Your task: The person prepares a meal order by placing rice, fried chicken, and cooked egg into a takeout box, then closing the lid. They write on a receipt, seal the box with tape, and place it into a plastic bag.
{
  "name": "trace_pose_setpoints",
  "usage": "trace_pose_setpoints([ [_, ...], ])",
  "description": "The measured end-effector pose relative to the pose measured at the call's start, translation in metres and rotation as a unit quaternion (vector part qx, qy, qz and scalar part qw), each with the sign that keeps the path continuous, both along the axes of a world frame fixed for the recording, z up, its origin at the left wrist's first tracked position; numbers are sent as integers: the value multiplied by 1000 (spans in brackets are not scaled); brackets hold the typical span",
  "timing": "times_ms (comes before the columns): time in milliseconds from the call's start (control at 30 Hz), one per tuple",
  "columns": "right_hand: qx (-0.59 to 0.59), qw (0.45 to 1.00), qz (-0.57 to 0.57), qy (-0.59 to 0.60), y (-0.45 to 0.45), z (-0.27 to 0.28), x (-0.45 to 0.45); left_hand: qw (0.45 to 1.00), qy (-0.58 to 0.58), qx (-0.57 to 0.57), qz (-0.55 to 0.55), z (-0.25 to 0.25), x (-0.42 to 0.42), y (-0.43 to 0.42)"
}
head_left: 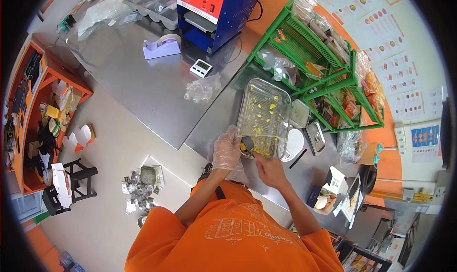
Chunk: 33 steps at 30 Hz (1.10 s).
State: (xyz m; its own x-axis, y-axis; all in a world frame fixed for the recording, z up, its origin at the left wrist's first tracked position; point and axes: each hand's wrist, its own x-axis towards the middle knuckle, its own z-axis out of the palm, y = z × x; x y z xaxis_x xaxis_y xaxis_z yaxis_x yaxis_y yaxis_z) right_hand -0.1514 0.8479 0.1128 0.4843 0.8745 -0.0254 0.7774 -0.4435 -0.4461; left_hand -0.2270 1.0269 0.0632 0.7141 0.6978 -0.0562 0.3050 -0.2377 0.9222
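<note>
In the clear container (251, 92) ahead at twelve o'clock, the right hand (273, 171), grasping a dark scraper (248, 144), apparently gathers yellow pieces (272, 106); the left hand's (225, 151) hold is indeterminable, and further strokes need steadiness.

To the left of the clear container (244, 112), a hand could pass over the counter (138, 91), skirting crumpled plastic (203, 88); green racks (297, 41) (stuffed with packets (372, 84)) block the far right.

The tray (269, 85) stands on the counter (228, 110), food bits (272, 106) in it. Rack (314, 42) far right of it; plastic (203, 88) left; farther, timer (201, 68), tape dispenser (162, 49), then sealer (227, 17).
</note>
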Motion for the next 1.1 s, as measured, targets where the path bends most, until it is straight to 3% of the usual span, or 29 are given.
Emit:
trace_pose_setpoints([
  [67, 25, 980, -64, 189, -2, -8, 14, 1000, -6, 8, 5, 2, 0, 4],
  [100, 36, 944, -116, 307, -2, -15, 25, 1000, -6, 12, 7, 2, 1, 6],
  [233, 103, 734, -224, 633, -3, -18, 46, 1000, -19, -13, -6, -4, 1, 15],
  [333, 149, 700, -222, 662, -5, -14, 47, 999, -1, -28, -17, -4, 2, 21],
  [433, 156, 709, -261, 636, -16, -9, 41, 999, -11, -29, -27, -4, 0, 29],
  [533, 186, 684, -280, 648, -38, 0, 32, 999, -18, 1, -48, -15, -8, 39],
  [633, 293, 626, -295, 660, -77, 12, 15, 996, -42, -17, -82, -62, -14, 56],
  [667, 341, 600, -301, 658, -95, 16, 7, 994, -54, 30, -92, -60, -14, 55],
  [700, 384, 588, -330, 631, -116, 18, -1, 990, -68, 76, -98, -54, -14, 54],
  [800, 496, 552, -412, 528, -173, 26, -35, 990, -60, -95, -90, -45, -12, 55],
  [833, 508, 543, -472, 473, -192, 34, -48, 987, -46, -128, -85, -41, -10, 55],
  [867, 484, 583, -524, 389, -214, 35, -60, 984, -30, -161, -77, -41, -9, 57],
  [967, 466, 556, -646, 236, -280, 16, -95, 976, -8, -197, -96, -66, -7, 78],
  [1033, 370, 540, -750, 99, -299, 6, -106, 977, -37, -194, -82, -69, -4, 77],
  [1067, 239, 614, -751, -38, -313, -11, -107, 979, -44, -189, -68, -58, -2, 70],
  [1100, 88, 653, -746, -97, -320, -31, -111, 980, -49, -184, -53, -53, -2, 67],
])
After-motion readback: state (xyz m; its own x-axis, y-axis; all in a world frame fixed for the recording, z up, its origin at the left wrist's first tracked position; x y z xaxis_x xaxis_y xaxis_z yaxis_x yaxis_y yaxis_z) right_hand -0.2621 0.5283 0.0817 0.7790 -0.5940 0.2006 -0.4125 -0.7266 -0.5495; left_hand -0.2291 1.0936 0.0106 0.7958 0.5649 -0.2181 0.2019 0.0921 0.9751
